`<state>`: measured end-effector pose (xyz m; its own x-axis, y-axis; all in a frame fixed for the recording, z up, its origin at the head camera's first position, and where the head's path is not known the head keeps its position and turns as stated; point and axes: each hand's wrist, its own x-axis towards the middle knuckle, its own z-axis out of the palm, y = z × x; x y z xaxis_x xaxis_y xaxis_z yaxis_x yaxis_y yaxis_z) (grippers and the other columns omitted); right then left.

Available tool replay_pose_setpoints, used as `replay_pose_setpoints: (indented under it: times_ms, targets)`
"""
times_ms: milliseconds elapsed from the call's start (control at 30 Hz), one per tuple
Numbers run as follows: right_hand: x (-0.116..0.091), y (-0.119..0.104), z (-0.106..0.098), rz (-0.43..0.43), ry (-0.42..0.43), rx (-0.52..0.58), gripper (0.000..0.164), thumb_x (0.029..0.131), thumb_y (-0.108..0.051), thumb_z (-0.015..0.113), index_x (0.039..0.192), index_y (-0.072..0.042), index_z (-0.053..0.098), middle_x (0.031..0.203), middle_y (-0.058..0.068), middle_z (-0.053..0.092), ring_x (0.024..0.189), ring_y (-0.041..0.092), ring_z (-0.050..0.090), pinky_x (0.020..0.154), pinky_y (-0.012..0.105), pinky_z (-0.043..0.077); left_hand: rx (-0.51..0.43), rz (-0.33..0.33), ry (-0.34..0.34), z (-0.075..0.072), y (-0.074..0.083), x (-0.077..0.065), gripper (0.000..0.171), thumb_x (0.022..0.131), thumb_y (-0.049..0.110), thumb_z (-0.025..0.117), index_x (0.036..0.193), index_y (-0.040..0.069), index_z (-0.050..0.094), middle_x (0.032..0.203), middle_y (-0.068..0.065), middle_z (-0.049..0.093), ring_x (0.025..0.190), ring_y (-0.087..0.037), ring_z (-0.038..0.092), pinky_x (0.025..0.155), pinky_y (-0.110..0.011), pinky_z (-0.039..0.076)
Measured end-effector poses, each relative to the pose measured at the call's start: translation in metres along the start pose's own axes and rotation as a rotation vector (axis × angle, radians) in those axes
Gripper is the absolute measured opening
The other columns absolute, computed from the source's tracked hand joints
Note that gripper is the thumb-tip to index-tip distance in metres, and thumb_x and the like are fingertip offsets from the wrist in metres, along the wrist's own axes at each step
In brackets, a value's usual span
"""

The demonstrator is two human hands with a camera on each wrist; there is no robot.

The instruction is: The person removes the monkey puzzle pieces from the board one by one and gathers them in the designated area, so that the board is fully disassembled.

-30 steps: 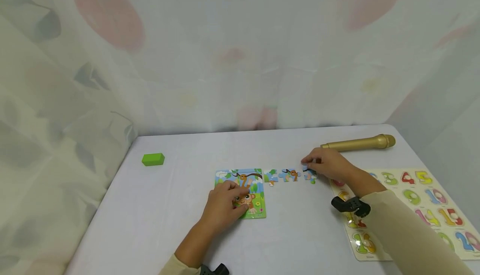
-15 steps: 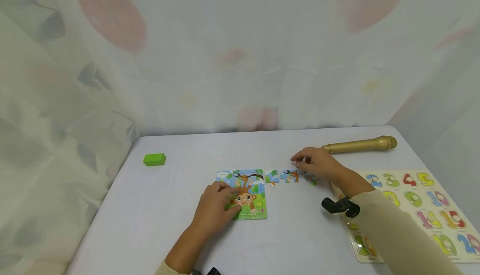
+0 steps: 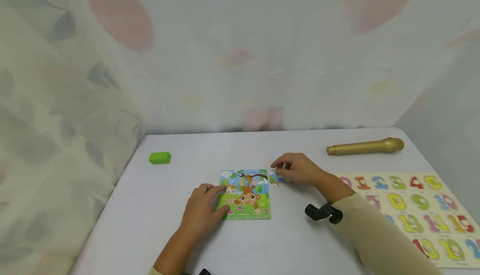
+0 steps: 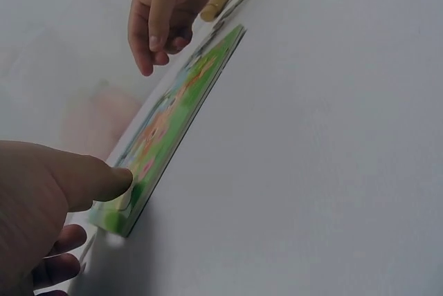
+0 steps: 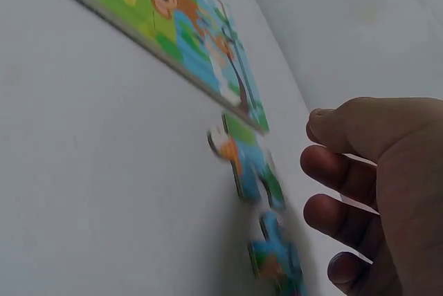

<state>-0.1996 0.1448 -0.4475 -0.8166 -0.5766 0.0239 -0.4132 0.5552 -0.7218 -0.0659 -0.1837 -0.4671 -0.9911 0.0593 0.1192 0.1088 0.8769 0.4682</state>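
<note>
A square monkey jigsaw puzzle [image 3: 248, 193] lies flat on the white table. My left hand [image 3: 201, 210] is at its left side, with relaxed thumb and forefinger resting at the edge; the left wrist view shows the thumb [image 4: 114, 184] over the board's corner. Just right of the puzzle hovers my right hand [image 3: 296, 168], fingers loosely bent and nothing between them. Beneath it, a loose jigsaw piece [image 5: 246, 161] in blue and green lies beside the board in the right wrist view. Another loose piece [image 5: 275, 258] lies beyond it, partly cut off by the frame.
At the back right lies a gold toy microphone [image 3: 365, 146]. A cream number board [image 3: 408, 218] with coloured numerals covers the right side, partly under the right sleeve. A green block [image 3: 160, 157] sits at the back left. Patterned curtain hangs behind the table.
My right hand has moved left from the far end of the row of loose pieces to beside the puzzle. My left hand has slid back from the picture's middle to its left edge.
</note>
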Motion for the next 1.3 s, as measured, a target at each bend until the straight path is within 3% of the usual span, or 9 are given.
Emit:
replay_pose_setpoints:
  times_ms: [200, 500, 800, 967, 1067, 1300]
  targets:
    - [0.014, -0.016, 0.024, -0.057, -0.028, 0.031, 0.022, 0.101, -0.013, 0.073, 0.122, -0.013, 0.079, 0.105, -0.007, 0.073, 0.08, 0.01, 0.059, 0.071, 0.03, 0.051, -0.023, 0.011, -0.016, -0.001, -0.009, 0.001, 0.059, 0.083, 0.028, 0.093, 0.136, 0.013, 0.073, 0.121, -0.006, 0.064, 0.115, -0.03, 0.06, 0.098, -0.05, 0.05]
    - [0.031, -0.056, 0.063, -0.154, -0.128, -0.036, 0.026, 0.102, -0.018, 0.072, 0.127, -0.014, 0.078, 0.11, -0.008, 0.071, 0.086, 0.008, 0.058, 0.08, 0.031, 0.05, -0.047, 0.007, -0.025, -0.002, -0.012, 0.001, 0.059, 0.082, 0.029, 0.094, 0.135, 0.013, 0.074, 0.12, -0.007, 0.064, 0.114, -0.03, 0.06, 0.096, -0.05, 0.051]
    - [0.044, -0.077, 0.083, -0.143, -0.184, -0.173, 0.04, 0.096, -0.016, 0.07, 0.136, -0.018, 0.074, 0.115, -0.004, 0.067, 0.09, 0.011, 0.055, 0.083, 0.033, 0.047, -0.069, -0.024, -0.048, -0.008, -0.009, 0.003, 0.061, 0.08, 0.03, 0.095, 0.135, 0.013, 0.074, 0.121, -0.006, 0.065, 0.116, -0.031, 0.061, 0.096, -0.052, 0.051]
    - [0.043, -0.083, 0.093, -0.118, -0.195, -0.254, 0.045, 0.095, -0.019, 0.072, 0.139, -0.024, 0.072, 0.124, -0.006, 0.066, 0.112, 0.015, 0.06, 0.096, 0.043, 0.049, -0.072, -0.039, -0.055, -0.01, -0.008, 0.004, 0.062, 0.08, 0.031, 0.096, 0.136, 0.014, 0.074, 0.12, -0.005, 0.065, 0.114, -0.029, 0.062, 0.094, -0.052, 0.052]
    - [0.042, -0.084, 0.097, -0.097, -0.174, -0.272, 0.044, 0.096, -0.02, 0.071, 0.139, -0.027, 0.072, 0.129, -0.006, 0.066, 0.124, 0.018, 0.059, 0.101, 0.05, 0.048, -0.068, -0.045, -0.057, -0.01, -0.007, 0.004, 0.064, 0.079, 0.031, 0.096, 0.136, 0.013, 0.074, 0.119, -0.005, 0.065, 0.113, -0.029, 0.062, 0.094, -0.051, 0.052]
    - [0.041, -0.083, 0.102, -0.052, -0.137, -0.236, 0.042, 0.095, -0.017, 0.07, 0.135, -0.03, 0.073, 0.125, -0.008, 0.066, 0.124, 0.019, 0.058, 0.097, 0.05, 0.046, -0.067, -0.068, -0.063, -0.011, -0.005, 0.005, 0.065, 0.077, 0.031, 0.097, 0.135, 0.013, 0.074, 0.119, -0.006, 0.065, 0.108, -0.026, 0.062, 0.088, -0.047, 0.052]
